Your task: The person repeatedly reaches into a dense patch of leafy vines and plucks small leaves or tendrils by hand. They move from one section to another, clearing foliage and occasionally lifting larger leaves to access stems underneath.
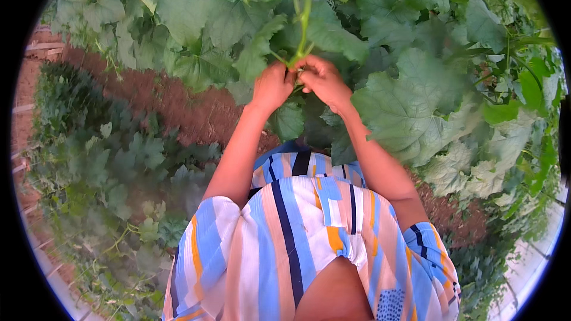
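Observation:
My left hand [273, 85] and my right hand [324, 81] meet in front of me, their fingertips pinched together around a light green vine stem [304, 26]. The stem rises from between the fingers towards the top of the view, where it blurs. Side stalks branch off close to the fingertips. Exactly what lies between the two thumbs is partly hidden by the fingers. Broad lobed leaves surround both hands, with a small leaf [287, 120] hanging just below them. To the right, a large veined leaf [410, 107] overlaps my right forearm.
Dense foliage [192, 4] fills the far side. A strip of brown soil [192, 113] runs on the left between this row and another row of leafy plants [134, 160]. Pale sheeting or paving [531, 258] shows at the lower right rim.

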A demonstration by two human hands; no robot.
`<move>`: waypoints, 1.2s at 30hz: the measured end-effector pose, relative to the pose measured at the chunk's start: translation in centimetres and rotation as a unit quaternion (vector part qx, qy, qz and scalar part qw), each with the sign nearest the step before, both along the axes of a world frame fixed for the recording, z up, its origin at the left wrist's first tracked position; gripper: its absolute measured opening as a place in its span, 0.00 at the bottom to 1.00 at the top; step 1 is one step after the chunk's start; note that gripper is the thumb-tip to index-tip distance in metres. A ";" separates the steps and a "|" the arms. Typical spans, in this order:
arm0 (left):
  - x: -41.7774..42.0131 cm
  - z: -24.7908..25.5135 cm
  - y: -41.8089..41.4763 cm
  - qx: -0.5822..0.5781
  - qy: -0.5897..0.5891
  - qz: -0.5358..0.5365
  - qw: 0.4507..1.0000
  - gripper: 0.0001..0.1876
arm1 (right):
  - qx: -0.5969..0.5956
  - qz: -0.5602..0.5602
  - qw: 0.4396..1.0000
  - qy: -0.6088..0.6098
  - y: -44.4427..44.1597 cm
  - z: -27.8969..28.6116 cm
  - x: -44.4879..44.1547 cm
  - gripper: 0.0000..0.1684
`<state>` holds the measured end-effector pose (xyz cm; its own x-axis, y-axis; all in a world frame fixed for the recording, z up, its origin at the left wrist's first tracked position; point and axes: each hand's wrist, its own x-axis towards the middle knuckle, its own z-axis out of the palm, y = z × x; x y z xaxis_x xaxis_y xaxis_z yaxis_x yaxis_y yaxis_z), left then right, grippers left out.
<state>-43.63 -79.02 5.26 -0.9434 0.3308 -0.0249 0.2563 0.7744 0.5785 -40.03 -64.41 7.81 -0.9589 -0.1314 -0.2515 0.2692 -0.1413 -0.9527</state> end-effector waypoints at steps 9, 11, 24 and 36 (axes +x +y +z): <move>-2.5 -1.6 -3.3 0.155 -0.113 0.059 0.980 0.16 | 0.241 -0.055 0.967 0.060 3.1 -7.7 0.1 0.19; -3.2 -2.4 -4.1 0.163 -0.125 0.059 0.977 0.16 | 0.294 -0.103 0.941 0.136 3.2 -9.1 -0.1 0.18; -2.9 0.5 -2.3 0.210 -0.188 0.013 0.959 0.13 | 0.407 -0.057 0.900 0.147 1.6 -10.9 -1.2 0.11; -2.0 1.7 -2.1 0.197 -0.189 -0.014 0.962 0.13 | 0.124 0.039 0.978 -0.166 1.2 -7.6 -0.9 0.40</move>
<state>-45.65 -81.09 6.95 -0.8825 0.4092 -0.2319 -0.0127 0.4721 0.8815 -40.96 -63.16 0.24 -0.8091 -0.0960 -0.5798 0.5693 0.1171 -0.8137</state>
